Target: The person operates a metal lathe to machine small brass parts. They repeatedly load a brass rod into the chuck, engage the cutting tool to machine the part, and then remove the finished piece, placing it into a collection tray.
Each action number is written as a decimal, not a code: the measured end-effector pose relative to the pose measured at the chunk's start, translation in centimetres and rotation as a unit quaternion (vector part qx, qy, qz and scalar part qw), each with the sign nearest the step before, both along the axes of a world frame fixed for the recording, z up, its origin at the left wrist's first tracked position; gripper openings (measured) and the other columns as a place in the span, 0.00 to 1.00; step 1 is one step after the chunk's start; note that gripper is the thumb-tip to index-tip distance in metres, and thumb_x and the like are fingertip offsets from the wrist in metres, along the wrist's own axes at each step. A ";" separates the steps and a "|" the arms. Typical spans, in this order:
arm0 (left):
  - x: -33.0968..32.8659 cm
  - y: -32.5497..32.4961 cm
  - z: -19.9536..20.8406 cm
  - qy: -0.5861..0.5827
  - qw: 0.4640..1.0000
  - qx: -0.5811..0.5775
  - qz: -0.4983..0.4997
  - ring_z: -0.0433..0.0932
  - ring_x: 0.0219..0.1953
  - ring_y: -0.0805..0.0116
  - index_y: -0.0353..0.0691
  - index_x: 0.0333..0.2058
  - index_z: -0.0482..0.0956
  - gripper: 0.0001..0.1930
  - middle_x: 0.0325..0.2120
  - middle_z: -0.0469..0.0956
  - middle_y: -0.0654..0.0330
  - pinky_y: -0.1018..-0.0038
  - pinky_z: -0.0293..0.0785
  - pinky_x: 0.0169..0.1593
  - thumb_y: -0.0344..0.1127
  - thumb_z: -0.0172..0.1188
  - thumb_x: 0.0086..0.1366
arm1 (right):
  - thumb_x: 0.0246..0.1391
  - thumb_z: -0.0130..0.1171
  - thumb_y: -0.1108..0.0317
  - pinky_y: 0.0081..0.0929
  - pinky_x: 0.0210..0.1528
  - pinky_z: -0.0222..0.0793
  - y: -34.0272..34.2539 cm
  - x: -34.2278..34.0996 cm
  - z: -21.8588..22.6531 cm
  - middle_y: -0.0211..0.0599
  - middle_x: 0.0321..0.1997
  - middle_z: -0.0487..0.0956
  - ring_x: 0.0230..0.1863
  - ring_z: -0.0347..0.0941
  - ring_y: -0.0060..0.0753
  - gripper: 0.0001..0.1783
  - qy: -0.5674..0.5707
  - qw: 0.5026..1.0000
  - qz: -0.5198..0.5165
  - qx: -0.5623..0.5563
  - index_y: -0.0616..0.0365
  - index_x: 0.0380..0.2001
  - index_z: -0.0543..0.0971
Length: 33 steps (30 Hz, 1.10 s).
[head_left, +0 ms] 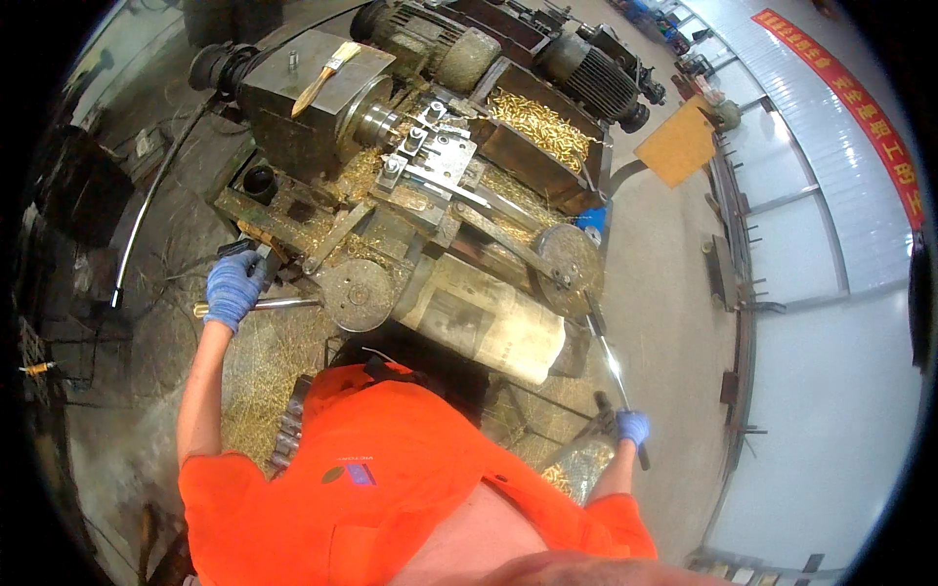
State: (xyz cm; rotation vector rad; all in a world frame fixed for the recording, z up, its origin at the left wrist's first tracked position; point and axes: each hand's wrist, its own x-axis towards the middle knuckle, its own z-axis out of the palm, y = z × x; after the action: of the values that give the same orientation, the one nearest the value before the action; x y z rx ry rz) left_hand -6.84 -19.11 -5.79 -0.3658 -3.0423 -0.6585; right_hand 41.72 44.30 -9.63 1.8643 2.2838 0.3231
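My left hand (233,290), in a blue knit glove, is closed by a small dark block on the left of a lathe-like machine. A grey piece shows at its fingertips; what they grip is partly hidden. A metal rod with a brass-coloured end (283,304) passes beneath this hand to a round disc (358,295). Gloved too, my right hand (633,427) wraps the lower end of a shiny lever (611,363), joined to another disc (570,264). Between the discs and beyond them sit a tool slide (438,156) and a round chuck (375,122).
A metal bin (513,146) holds many small brass pieces, and more lie in a container (586,467) by my right forearm. A brush (325,78) rests on the headstock. Shavings cover the machine bed. A long bar (156,205) slants at the left.
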 end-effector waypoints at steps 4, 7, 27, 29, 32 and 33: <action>0.0 -0.1 -0.1 0.018 1.000 0.009 0.002 0.75 0.30 0.50 0.42 0.30 0.79 0.12 0.26 0.76 0.49 0.63 0.71 0.35 0.43 0.55 0.55 | 0.38 0.55 0.52 0.37 0.37 0.71 -0.2 0.2 -0.2 0.48 0.29 0.78 0.34 0.76 0.49 0.19 -0.005 1.000 -0.009 -0.017 0.57 0.25 0.81; -0.1 0.0 0.1 0.005 1.000 0.006 -0.001 0.75 0.31 0.50 0.42 0.31 0.79 0.12 0.26 0.77 0.49 0.62 0.70 0.36 0.43 0.54 0.54 | 0.38 0.55 0.51 0.37 0.38 0.71 0.5 1.1 -0.9 0.47 0.31 0.78 0.35 0.76 0.49 0.21 -0.006 0.999 -0.023 -0.042 0.57 0.26 0.81; -0.2 -0.2 -0.4 0.004 1.000 0.025 -0.014 0.75 0.29 0.49 0.41 0.30 0.79 0.11 0.24 0.76 0.48 0.63 0.70 0.34 0.42 0.55 0.55 | 0.37 0.58 0.49 0.40 0.42 0.68 -2.8 -2.5 0.5 0.47 0.31 0.79 0.38 0.75 0.45 0.22 0.044 0.999 -0.006 -0.015 0.53 0.31 0.81; -0.2 -0.3 0.4 -0.001 1.000 0.014 -0.016 0.76 0.30 0.50 0.41 0.31 0.79 0.12 0.25 0.76 0.49 0.63 0.71 0.35 0.43 0.55 0.55 | 0.36 0.60 0.48 0.41 0.43 0.67 -5.3 -5.3 0.3 0.45 0.31 0.79 0.39 0.74 0.44 0.23 0.043 0.992 0.068 0.096 0.50 0.34 0.80; -0.5 -2.1 1.0 0.014 0.999 -0.034 -0.014 0.77 0.29 0.54 0.39 0.32 0.79 0.12 0.24 0.77 0.50 0.64 0.71 0.34 0.42 0.56 0.55 | 0.36 0.59 0.47 0.45 0.51 0.57 -5.3 -9.5 -0.2 0.40 0.38 0.77 0.45 0.70 0.45 0.25 0.068 0.983 0.093 0.144 0.42 0.41 0.77; -0.6 -3.4 0.8 0.023 0.998 -0.055 -0.011 0.77 0.27 0.55 0.38 0.32 0.78 0.12 0.24 0.78 0.51 0.65 0.71 0.33 0.41 0.57 0.55 | 0.37 0.59 0.48 0.45 0.51 0.58 -4.8 -10.5 0.2 0.39 0.38 0.77 0.45 0.70 0.44 0.24 0.058 0.986 0.095 0.125 0.41 0.40 0.77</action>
State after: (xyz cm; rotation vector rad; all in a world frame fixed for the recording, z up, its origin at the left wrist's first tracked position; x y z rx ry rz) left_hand -7.45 -22.56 -4.97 -0.4119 -3.0432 -0.4770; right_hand 31.21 39.48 -9.45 1.8186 2.6135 0.5669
